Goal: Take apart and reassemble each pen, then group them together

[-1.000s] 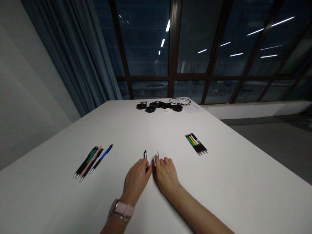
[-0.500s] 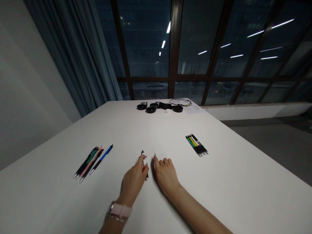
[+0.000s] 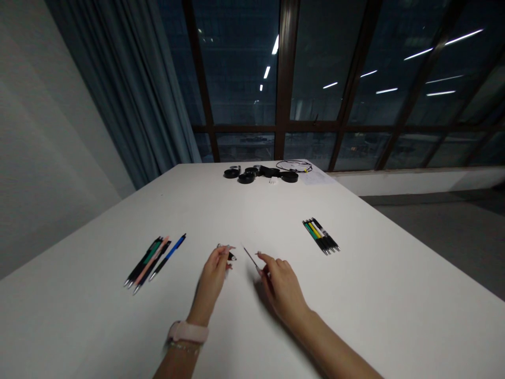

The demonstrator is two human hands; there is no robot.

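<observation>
My left hand (image 3: 213,268), with a pink watch strap at the wrist, is closed on a pen barrel (image 3: 232,257). Its dark end with a pale tip points right, and the fingers cover most of the rest. To the right, my right hand (image 3: 282,281) pinches a thin dark pen refill (image 3: 250,256) by its lower end; the refill slants up and left, above the table. A small gap separates the refill from the barrel.
Left on the white table (image 3: 197,205) lie several pens (image 3: 148,263) side by side, plus a blue pen (image 3: 169,255). Several more pens (image 3: 321,237) form a row on the right. Black rolls (image 3: 246,178) and a looped cable (image 3: 294,166) lie at the far end.
The barrel in my left hand has turned from lengthwise to pointing right. My right hand has moved slightly right and back, and the refill now shows clearly in its fingers.
</observation>
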